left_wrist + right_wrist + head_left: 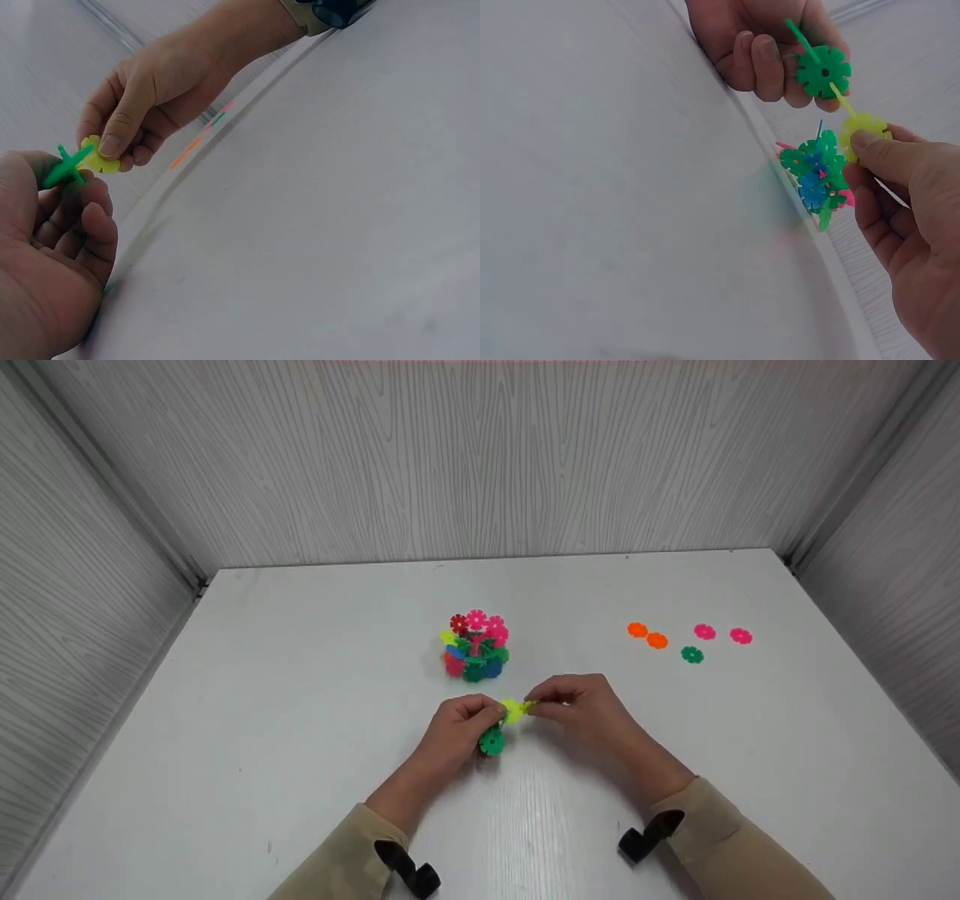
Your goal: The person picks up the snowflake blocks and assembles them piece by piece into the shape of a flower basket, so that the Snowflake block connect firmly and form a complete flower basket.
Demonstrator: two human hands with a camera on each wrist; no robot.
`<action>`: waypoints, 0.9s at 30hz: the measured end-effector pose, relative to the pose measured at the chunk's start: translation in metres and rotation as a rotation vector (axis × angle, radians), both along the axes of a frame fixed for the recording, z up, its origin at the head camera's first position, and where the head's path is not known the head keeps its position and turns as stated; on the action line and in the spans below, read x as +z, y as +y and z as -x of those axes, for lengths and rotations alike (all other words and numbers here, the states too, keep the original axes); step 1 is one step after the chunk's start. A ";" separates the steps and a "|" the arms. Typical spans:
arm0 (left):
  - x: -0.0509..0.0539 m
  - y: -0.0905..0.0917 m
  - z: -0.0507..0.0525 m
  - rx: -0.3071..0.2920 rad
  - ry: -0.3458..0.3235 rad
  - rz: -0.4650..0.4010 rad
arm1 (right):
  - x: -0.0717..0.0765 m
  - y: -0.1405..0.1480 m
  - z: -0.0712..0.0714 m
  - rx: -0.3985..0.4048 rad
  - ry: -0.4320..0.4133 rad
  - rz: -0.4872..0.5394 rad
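Note:
My left hand [455, 729] pinches a small joined piece of notched plastic discs, with a green disc [492, 742] at its lower side and a yellow disc [513, 711] toward the right. Thumb and fingers of my right hand [589, 709] pinch a second yellow disc [870, 129], seen face-on in the right wrist view. This disc meets the edge of the first yellow one; whether their slots are fully joined I cannot tell. Crossed green discs [67, 166] show at the left fingertips in the left wrist view. Part of the piece is hidden by the left fingers.
Beyond the hands stands a multicoloured cluster of joined discs [475, 646]. Loose on the right of the white table [300, 675] lie two orange discs [637, 629], two pink discs [704, 631] and a green disc [692, 655]. Panels [480, 457] enclose the table's back and sides.

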State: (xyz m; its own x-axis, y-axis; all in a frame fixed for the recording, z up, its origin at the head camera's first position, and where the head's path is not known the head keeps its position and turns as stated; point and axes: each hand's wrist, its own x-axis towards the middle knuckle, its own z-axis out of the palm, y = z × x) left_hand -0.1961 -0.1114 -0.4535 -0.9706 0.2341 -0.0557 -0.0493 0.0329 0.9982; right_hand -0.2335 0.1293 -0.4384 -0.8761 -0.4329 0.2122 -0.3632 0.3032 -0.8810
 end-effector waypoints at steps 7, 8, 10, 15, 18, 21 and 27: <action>0.001 0.001 -0.002 0.036 0.020 0.022 | 0.001 -0.006 -0.005 0.026 0.072 -0.021; 0.001 0.002 -0.002 0.035 0.022 0.019 | 0.001 -0.006 -0.005 0.031 0.077 -0.023; 0.001 0.002 -0.003 0.035 0.021 0.013 | 0.000 -0.006 -0.004 0.043 0.082 -0.023; 0.000 0.002 -0.002 0.063 -0.009 -0.025 | 0.006 0.005 0.008 0.069 0.031 -0.090; -0.002 0.002 0.000 0.092 -0.024 -0.050 | 0.010 0.027 0.023 -0.017 0.002 -0.137; -0.003 0.002 0.002 0.109 -0.034 -0.054 | 0.009 0.061 0.040 -0.190 -0.018 -0.132; -0.002 0.005 0.001 0.120 -0.061 -0.029 | 0.002 0.122 0.056 -0.473 -0.113 -0.088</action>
